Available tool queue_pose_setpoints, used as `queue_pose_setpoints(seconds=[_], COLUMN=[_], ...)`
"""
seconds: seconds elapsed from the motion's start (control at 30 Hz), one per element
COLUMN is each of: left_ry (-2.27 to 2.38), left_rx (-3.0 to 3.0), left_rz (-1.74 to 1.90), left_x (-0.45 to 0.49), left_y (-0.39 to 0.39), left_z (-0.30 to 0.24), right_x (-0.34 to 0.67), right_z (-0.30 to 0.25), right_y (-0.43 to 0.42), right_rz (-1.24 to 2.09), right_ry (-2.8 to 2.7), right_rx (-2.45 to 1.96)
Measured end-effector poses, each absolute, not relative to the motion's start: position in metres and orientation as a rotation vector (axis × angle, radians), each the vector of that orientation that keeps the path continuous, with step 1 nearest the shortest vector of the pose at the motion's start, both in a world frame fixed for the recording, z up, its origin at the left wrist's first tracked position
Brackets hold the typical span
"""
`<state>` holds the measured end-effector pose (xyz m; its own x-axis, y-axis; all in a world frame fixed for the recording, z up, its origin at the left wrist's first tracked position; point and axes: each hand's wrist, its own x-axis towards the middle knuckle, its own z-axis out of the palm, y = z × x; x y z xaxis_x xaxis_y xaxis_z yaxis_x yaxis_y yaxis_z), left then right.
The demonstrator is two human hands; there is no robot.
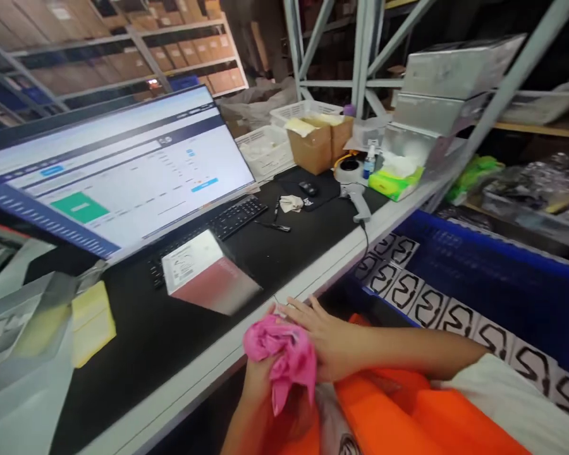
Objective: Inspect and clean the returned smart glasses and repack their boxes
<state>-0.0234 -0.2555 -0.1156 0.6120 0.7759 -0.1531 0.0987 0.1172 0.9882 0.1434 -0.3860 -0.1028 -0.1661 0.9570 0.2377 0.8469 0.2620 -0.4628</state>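
Note:
A crumpled pink cloth (284, 354) sits bunched between both my hands, low in the picture near the desk's front edge. My left hand (258, 382) grips it from underneath, mostly hidden by the cloth. My right hand (320, 335) lies over it from the right, fingers curled against the fabric. An orange garment (398, 411) lies under my right forearm. Just beyond the hands, on the black desk mat (180, 341), rests a small box (206, 275) with a white labelled top and a reddish side.
A large lit monitor (109, 170) stands at left with a black keyboard (227, 221) under it. Yellow sticky notes (92, 322), a mouse (308, 188), a barcode scanner (358, 199), a cardboard box (320, 142), tissues (396, 177) and a blue bin (493, 278) of printed cards surround the desk.

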Motion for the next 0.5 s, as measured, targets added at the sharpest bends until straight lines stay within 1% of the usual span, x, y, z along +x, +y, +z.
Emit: queue_pose_setpoints(seconds=[0.1,0.17,0.3,0.4,0.5], left_ry=[0.890,0.827,0.670,0.458,0.367], left_rx=[1.518,1.620,1.588,1.609,1.696], left_rz=[0.768,0.775,0.490,0.177,0.082], left_x=[-0.006,0.013,0.052,0.074,0.102], left_y=[-0.259,-0.276,-0.335,-0.375,-0.397], left_z=[-0.124,-0.130,-0.134,-0.128,-0.128], right_x=[0.152,0.155,0.185,0.229,0.266], right_z=[-0.113,-0.122,-0.123,-0.109,-0.103], right_y=[-0.413,-0.427,-0.457,-0.487,-0.515], right_rz=[0.137,-0.040,-0.200,-0.159,-0.102], right_ry=[-2.035,-2.009,-1.882,-1.955,-2.004], right_rx=[-1.614,-1.629,-1.772,-1.697,-1.660])
